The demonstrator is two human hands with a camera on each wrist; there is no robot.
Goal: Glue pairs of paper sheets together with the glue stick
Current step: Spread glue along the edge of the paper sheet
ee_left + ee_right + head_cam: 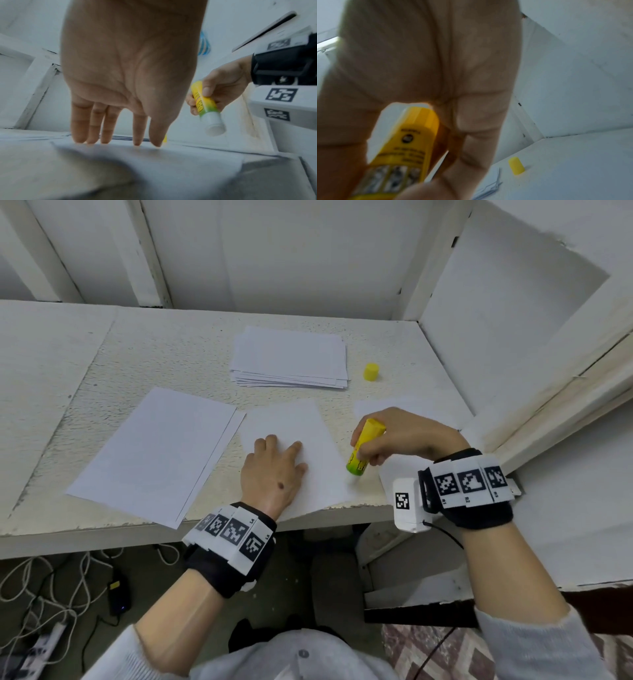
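Head view: your left hand (272, 470) lies flat, fingers straight, pinning the sheet (294, 422) at 6 o'clock; your right hand (404, 436) grips the uncapped glue stick (363, 448) at the sheet's 3 o'clock edge. Keep pinning; stroke evenly to the margins.

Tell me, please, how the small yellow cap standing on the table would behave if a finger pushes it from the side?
The yellow cap looks like small hollow plastic, so probably very light and easy to slide. It stands upright on the rough table, so a push near its top would likely tip it. Once on its side, its round shape may let it roll.
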